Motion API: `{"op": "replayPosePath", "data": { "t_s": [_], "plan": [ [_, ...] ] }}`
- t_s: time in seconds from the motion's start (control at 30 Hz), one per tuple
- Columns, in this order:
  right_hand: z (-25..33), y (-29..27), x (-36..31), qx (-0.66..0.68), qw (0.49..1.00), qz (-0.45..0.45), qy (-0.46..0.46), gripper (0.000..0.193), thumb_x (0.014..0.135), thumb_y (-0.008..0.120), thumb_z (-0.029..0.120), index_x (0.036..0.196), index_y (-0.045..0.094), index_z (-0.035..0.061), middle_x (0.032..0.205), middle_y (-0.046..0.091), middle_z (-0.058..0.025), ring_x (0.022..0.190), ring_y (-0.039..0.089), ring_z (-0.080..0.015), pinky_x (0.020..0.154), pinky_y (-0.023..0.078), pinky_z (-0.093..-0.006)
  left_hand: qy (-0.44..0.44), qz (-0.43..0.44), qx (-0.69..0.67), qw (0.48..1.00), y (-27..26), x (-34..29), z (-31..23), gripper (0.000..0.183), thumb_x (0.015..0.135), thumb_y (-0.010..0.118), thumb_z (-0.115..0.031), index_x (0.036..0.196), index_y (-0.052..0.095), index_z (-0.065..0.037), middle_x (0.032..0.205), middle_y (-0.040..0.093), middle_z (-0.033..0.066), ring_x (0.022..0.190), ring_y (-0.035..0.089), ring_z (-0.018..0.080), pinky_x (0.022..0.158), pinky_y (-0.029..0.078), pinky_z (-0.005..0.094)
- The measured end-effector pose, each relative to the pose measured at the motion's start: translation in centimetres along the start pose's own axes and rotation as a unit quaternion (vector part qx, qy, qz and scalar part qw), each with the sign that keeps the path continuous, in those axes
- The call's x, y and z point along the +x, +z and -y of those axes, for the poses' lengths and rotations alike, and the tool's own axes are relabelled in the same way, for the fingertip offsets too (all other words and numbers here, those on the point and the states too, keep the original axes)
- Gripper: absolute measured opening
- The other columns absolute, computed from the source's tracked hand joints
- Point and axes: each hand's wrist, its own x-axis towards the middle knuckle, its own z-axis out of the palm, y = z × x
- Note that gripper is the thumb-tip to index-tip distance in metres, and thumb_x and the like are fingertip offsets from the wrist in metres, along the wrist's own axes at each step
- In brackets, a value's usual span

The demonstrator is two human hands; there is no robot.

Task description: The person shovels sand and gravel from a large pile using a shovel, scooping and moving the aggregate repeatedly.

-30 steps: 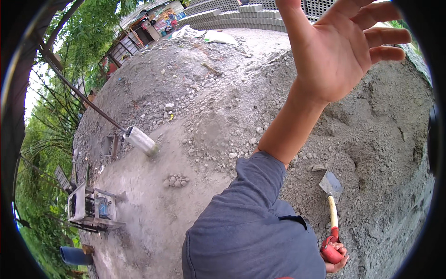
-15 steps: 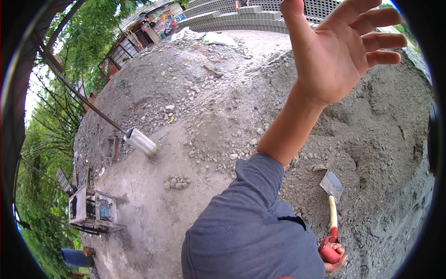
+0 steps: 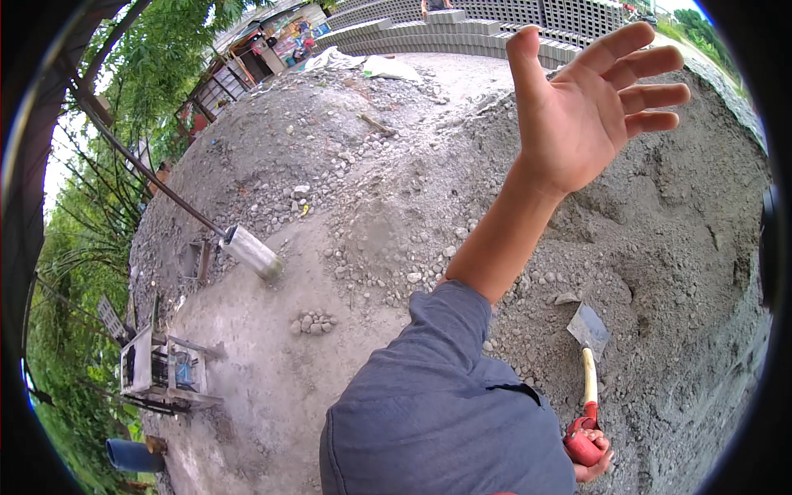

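Observation:
My left hand [image 3: 577, 124] is raised at the upper right, palm toward me, fingers and thumb spread, holding nothing. Behind it lie a grey sand and gravel heap [image 3: 668, 239] and stacked blocks. At the lower right, my right hand [image 3: 599, 464] is closed around the red grip of a shovel [image 3: 590, 375]. The shovel has a pale shaft and a flat metal blade [image 3: 588, 328], which rests on the sandy slope. My grey sleeve [image 3: 445, 396] covers the lower middle and hides part of the ground.
Rows of grey hollow blocks [image 3: 396, 37] stand at the back, with a person [image 3: 435, 7] beside them. On the left are a concrete post [image 3: 252, 253], a wooden frame [image 3: 169, 371] and a blue barrel [image 3: 132, 455]. A small stone pile [image 3: 313, 322] lies near the middle.
My left hand has come down and slightly to the left, still spread. My right hand and the shovel have stayed almost in place.

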Motion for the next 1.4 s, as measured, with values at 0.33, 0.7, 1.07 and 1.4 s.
{"op": "replayPosePath", "data": {
  "t_s": [0.33,0.7,1.07,1.4],
  "plan": [
    [0.0,0.6,-0.7,-0.003,1.000,0.000,0.017,0.036,0.080,0.051,0.039,0.070,0.045,0.0049,0.069,0.043,-0.0082,0.068,0.043,-0.0185,0.066,0.038,-0.0302,-0.021,-0.062,0.016,0.998,-1.0,-1.9,-0.2,0.091,0.077,0.010,-0.076,0.123,0.048,-0.007,0.115,0.056,0.0146,0.100,0.057,0.0326,0.082,0.048,0.0418],
    [-0.2,0.7,-0.7,0.003,1.000,0.022,0.006,0.036,0.080,0.052,0.040,0.071,0.043,0.0060,0.070,0.042,-0.0077,0.069,0.042,-0.0182,0.066,0.037,-0.0301,-0.053,-0.057,-0.008,0.997,-2.5,-3.1,0.4,0.088,0.079,0.016,-0.074,0.126,0.044,-0.006,0.121,0.051,0.0165,0.108,0.052,0.0350,0.088,0.043,0.0448],
    [-0.2,1.7,-1.0,0.011,1.000,0.009,-0.007,0.035,0.080,0.052,0.039,0.071,0.044,0.0060,0.068,0.043,-0.0073,0.066,0.043,-0.0178,0.063,0.038,-0.0288,-0.093,-0.072,-0.028,0.993,-5.1,-5.1,2.1,0.089,0.079,0.017,-0.073,0.132,0.036,-0.004,0.128,0.045,0.0191,0.116,0.044,0.0407,0.096,0.038,0.0475],
    [-0.3,1.4,-0.6,0.018,0.999,0.043,-0.011,0.038,0.082,0.049,0.040,0.073,0.047,0.0035,0.068,0.044,-0.0088,0.064,0.045,-0.0194,0.063,0.042,-0.0318,-0.119,-0.178,-0.075,0.974,-7.2,-9.3,1.7,0.086,0.081,0.020,-0.071,0.129,0.040,-0.003,0.125,0.049,0.0188,0.114,0.046,0.0395,0.096,0.037,0.0468]
  ]
}}
